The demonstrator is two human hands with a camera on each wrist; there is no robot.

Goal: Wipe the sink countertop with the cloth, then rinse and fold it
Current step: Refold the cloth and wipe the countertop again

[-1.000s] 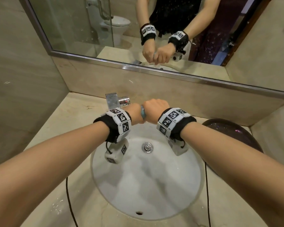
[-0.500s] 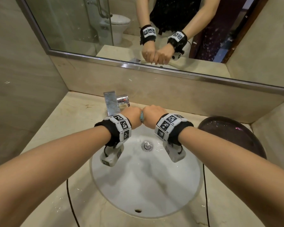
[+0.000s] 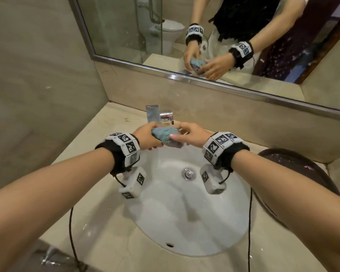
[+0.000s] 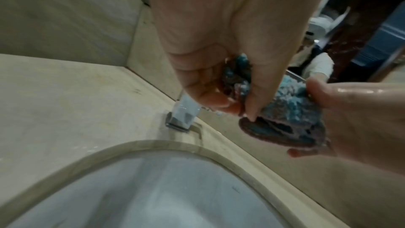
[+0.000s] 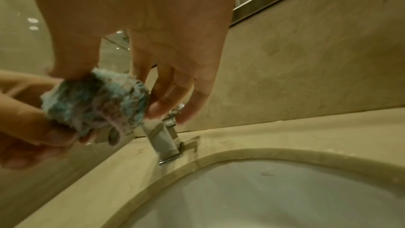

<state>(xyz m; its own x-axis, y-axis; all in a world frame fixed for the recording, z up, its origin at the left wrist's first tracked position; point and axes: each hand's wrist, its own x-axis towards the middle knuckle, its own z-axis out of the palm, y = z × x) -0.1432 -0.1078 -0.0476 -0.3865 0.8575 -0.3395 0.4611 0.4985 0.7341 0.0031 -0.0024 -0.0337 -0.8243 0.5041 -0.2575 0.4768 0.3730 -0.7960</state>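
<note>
The left hand [image 3: 145,136] is gripping one end of a wadded blue and grey cloth [image 3: 166,136], with fingers and thumb curled round it. The right hand [image 3: 192,135] is holding the other end more loosely: its thumb is lying along the near side of the cloth and its fingers are reaching behind, only partly curled. In the wrist views both hands are looking wet.

The cloth is sitting as a short, thick roll between the two hands, its long axis running left to right. Each hand is at one end, so neither is nearer than the other. The roll is being held in the air above the back edge of the white sink [image 3: 214,222], just in front of and below the chrome tap [image 3: 159,115].

The sink is holding nothing but its metal drain plug [image 3: 188,173]; no water is running from the tap in these views. Around the sink, the beige stone counter [image 3: 110,228] is showing scattered droplets. At the right, a dark round basin [image 3: 302,163] is resting on the counter, its contents too unclear to name.

Judging from the tight wad, this is the wringing step, with unrolling and folding yet to come.
</note>
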